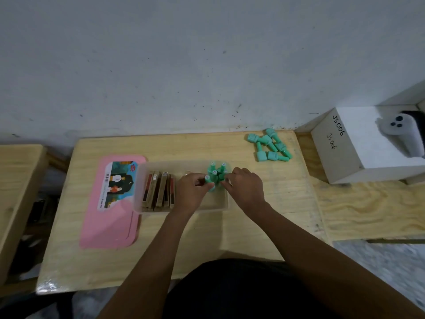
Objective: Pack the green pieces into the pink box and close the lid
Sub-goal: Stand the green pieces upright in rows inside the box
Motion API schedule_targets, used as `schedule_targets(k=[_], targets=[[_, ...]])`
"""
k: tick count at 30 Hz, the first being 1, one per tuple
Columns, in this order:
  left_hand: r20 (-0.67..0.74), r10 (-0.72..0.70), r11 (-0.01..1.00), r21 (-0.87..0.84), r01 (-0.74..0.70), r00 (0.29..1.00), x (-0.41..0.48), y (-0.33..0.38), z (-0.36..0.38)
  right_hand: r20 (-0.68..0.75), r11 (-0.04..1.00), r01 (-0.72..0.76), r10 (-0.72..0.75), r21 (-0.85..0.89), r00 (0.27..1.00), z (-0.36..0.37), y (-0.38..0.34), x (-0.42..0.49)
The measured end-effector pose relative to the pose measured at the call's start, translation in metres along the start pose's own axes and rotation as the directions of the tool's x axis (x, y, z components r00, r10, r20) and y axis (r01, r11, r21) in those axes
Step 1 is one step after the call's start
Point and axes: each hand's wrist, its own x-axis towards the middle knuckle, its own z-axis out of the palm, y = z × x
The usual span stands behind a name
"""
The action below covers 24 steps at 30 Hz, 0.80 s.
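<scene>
So both my hands are working inside the clear box (138,192) sitting mid-table; my left hand (192,192) is pinching one green piece (209,183) at its round cap, fingers closed around it; my right hand (247,187) is reaching in from the right side, fingertips curled against the standing cluster of green pieces (217,172), though I cannot tell whether it is actually gripping one; those pieces are standing upright, caps up, bunched in the box's right end; brown flat packets (158,189) are filling the box's left end, standing on edge; the pink lid (112,222) is lying flat on the wooden table (264,224), touching the box's left wall, printed label facing up; a loose pile of green pieces (269,146) is lying near the table's far right corner, well apart from the box; a white carton (349,146) with handwritten marks is sitting on the neighbouring surface to the right
</scene>
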Motion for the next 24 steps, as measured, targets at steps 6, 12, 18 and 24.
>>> schedule_targets(k=[6, 12, 18, 24], targets=[[-0.002, 0.042, 0.995, 0.091, -0.042, 0.999, 0.002, -0.011, 0.016, -0.004, 0.995, -0.043, 0.043, 0.088, 0.999, 0.001, 0.005, 0.001], [0.005, 0.082, 0.986, 0.148, -0.082, 0.997, 0.006, -0.014, 0.029, 0.024, 0.971, -0.062, 0.058, 0.23, 0.998, 0.0, 0.014, -0.002], [-0.001, 0.086, 0.969, 0.231, -0.084, 0.996, 0.007, -0.012, 0.036, 0.007, 0.966, -0.087, 0.088, 0.243, 0.996, 0.002, 0.012, -0.003], [-0.033, 0.073, 0.972, 0.226, -0.064, 0.997, 0.008, -0.015, 0.038, -0.024, 0.955, -0.128, 0.139, 0.267, 0.99, 0.004, 0.006, -0.006]])
